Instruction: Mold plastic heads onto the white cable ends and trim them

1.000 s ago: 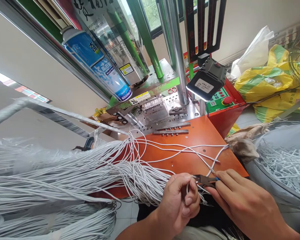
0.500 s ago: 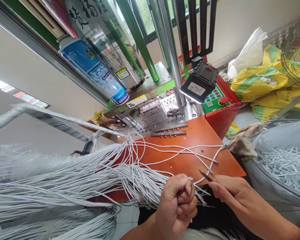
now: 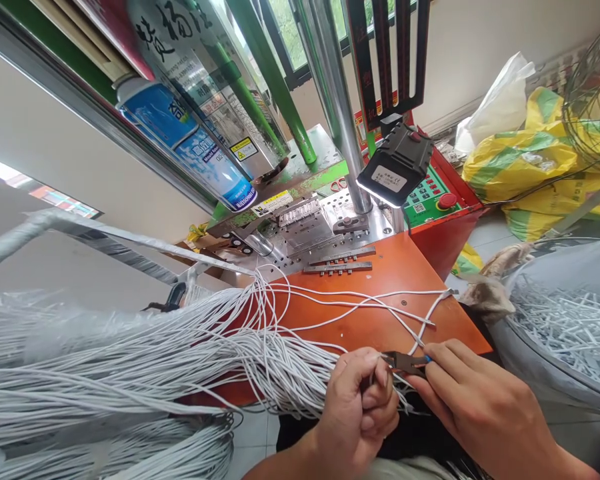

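My left hand (image 3: 357,403) is closed in a fist, its thumb and forefinger pinching a white cable whose end only just shows. In my right hand (image 3: 480,393) is a pair of dark cutting pliers (image 3: 405,362) with a bit of blue at the handle. The pliers' jaws meet the tip of the left thumb and forefinger, at the cable end; whether they are closed on it I cannot tell. A thick bundle of white cables (image 3: 275,367) runs from the left to beneath my left hand. Several loose white cables (image 3: 350,294) cross the orange tabletop (image 3: 325,327).
Behind the tabletop stands a press with a metal mould (image 3: 305,227). Two toothed metal bars (image 3: 337,267) lie before it. A black work lamp (image 3: 397,163) hangs over a red control box (image 3: 447,220). At right, a clear bag (image 3: 570,320) holds white cable scraps.
My right hand has moved left and turned, bringing the pliers' jaws to the left fingertips; they were apart before. My left hand has barely shifted.
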The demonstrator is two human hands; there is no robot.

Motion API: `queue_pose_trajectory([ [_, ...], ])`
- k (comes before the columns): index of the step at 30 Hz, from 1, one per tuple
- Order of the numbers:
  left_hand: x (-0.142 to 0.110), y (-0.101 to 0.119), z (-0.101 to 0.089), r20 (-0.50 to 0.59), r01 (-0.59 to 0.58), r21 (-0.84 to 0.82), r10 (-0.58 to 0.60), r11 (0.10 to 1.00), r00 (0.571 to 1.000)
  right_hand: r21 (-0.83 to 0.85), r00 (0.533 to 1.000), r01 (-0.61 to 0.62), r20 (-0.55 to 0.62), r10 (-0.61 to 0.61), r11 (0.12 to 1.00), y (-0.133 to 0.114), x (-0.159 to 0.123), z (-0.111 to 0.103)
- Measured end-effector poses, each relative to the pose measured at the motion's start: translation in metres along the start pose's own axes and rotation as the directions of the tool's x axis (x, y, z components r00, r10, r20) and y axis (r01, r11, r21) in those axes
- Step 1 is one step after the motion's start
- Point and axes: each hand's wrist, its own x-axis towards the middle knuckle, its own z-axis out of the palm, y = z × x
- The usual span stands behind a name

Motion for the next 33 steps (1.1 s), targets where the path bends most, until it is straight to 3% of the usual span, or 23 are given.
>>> queue_pose_trajectory([
  [7,0.002,-0.001,-0.005,-0.003,0.027,-0.021,-0.027,0.999,1.000,0.063,1.000,0.010,0.008,-0.011,0.998,0.002,-0.001,0.004],
  [10,0.003,0.000,-0.007,0.018,0.033,-0.027,-0.033,0.999,0.999,0.181,0.999,-0.020,0.030,0.015,0.983,0.006,0.000,0.006],
  [12,0.002,0.001,-0.008,0.037,0.020,-0.014,-0.019,1.000,0.999,0.312,0.992,-0.101,0.106,0.071,0.945,0.011,0.000,0.006],
  [17,-0.001,0.004,-0.010,0.053,-0.023,0.105,0.017,0.994,0.998,0.504,0.915,-0.388,0.315,0.254,0.772,0.021,0.000,0.000],
  [21,0.001,0.002,-0.012,0.097,-0.100,0.241,0.079,0.965,0.992,0.580,0.843,-0.521,0.464,0.272,0.626,0.018,0.005,-0.006],
  [24,0.002,-0.001,-0.015,0.152,-0.169,0.356,0.122,0.919,0.981,0.652,0.792,-0.606,0.542,0.279,0.455,0.013,0.013,-0.008],
  [27,-0.001,-0.001,-0.017,0.188,-0.214,0.502,0.136,0.838,0.973,0.707,0.747,-0.662,0.593,0.300,0.251,0.008,0.022,-0.007],
  [30,-0.006,0.002,-0.016,0.172,-0.218,0.686,0.136,0.694,0.976,0.726,0.711,-0.683,0.633,0.306,0.084,0.004,0.029,-0.004],
  [33,-0.008,0.005,-0.014,0.144,-0.207,0.762,0.150,0.614,0.978,0.737,0.696,-0.676,0.627,0.350,0.024,0.000,0.031,-0.001],
])
